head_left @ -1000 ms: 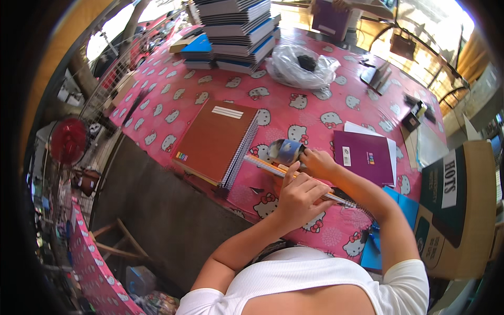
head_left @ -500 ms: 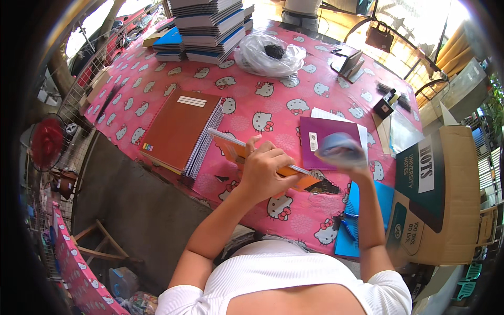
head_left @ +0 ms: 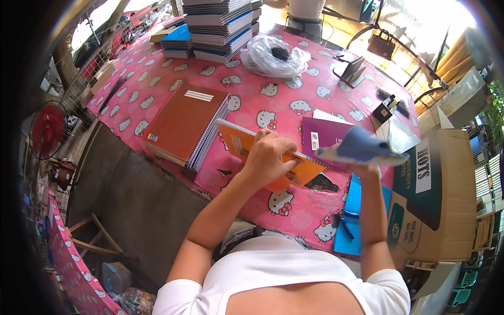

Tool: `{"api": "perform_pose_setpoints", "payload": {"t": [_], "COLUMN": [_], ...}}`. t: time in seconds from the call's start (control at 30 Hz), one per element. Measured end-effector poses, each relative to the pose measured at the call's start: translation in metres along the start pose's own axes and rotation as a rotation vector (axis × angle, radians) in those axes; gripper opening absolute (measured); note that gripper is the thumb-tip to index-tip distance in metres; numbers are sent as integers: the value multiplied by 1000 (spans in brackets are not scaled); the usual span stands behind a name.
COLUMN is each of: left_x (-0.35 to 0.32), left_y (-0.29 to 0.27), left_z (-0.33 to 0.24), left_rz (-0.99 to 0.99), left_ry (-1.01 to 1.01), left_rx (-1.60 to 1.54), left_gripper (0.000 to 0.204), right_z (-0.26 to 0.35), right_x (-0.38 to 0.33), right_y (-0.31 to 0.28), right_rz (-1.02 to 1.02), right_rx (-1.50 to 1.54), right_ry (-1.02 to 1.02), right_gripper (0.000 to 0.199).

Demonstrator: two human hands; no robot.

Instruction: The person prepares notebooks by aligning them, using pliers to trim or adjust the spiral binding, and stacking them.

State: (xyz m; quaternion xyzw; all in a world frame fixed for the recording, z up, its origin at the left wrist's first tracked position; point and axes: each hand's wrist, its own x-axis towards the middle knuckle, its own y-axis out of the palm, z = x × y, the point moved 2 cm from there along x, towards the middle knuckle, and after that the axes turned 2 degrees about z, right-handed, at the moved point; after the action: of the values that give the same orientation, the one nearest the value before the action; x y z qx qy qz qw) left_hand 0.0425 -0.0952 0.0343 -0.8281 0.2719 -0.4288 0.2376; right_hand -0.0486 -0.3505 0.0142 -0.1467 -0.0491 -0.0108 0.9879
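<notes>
My left hand [head_left: 268,155] grips an orange spiral notebook [head_left: 237,140] by its upper edge, fingers closed over it. The notebook stands tilted on the table, its wire coil toward the right end. A blue cloth [head_left: 359,147], smeared by motion, is in my right hand [head_left: 367,171], raised over a purple notebook [head_left: 321,131]. The cloth hides most of the right fingers. Left of the orange notebook lies a stack of brown-covered spiral notebooks [head_left: 184,123]. Near my right forearm, a blue spiral notebook [head_left: 347,244] has a blue pen [head_left: 346,228] on it.
Tall notebook stacks [head_left: 218,31] and a white plastic bag [head_left: 275,58] stand at the far side. An open cardboard box [head_left: 446,199] borders the right edge. Behind the purple notebook are a small black box [head_left: 386,109] and a phone on a stand [head_left: 352,69].
The blue cloth has swung up and right, spreading out. The orange notebook has tilted so that more of its cover shows, with my left hand still on it. The whole view has shifted slightly.
</notes>
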Motion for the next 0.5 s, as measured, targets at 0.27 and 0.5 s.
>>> {"api": "perform_pose_setpoints", "payload": {"t": [0.27, 0.5], "left_x": [2, 3], "left_y": [-6, -27], "left_z": [-3, 16], "left_rz": [-41, 93], "left_ry": [-115, -86], "left_rx": [-138, 88], "left_gripper": [28, 26], "right_z": [-9, -10], "right_x": [21, 19], "right_y": [20, 35], "right_rz": [-68, -63], "right_rx": [-611, -337], "right_ry": [-328, -363], "right_gripper": [51, 53]}}
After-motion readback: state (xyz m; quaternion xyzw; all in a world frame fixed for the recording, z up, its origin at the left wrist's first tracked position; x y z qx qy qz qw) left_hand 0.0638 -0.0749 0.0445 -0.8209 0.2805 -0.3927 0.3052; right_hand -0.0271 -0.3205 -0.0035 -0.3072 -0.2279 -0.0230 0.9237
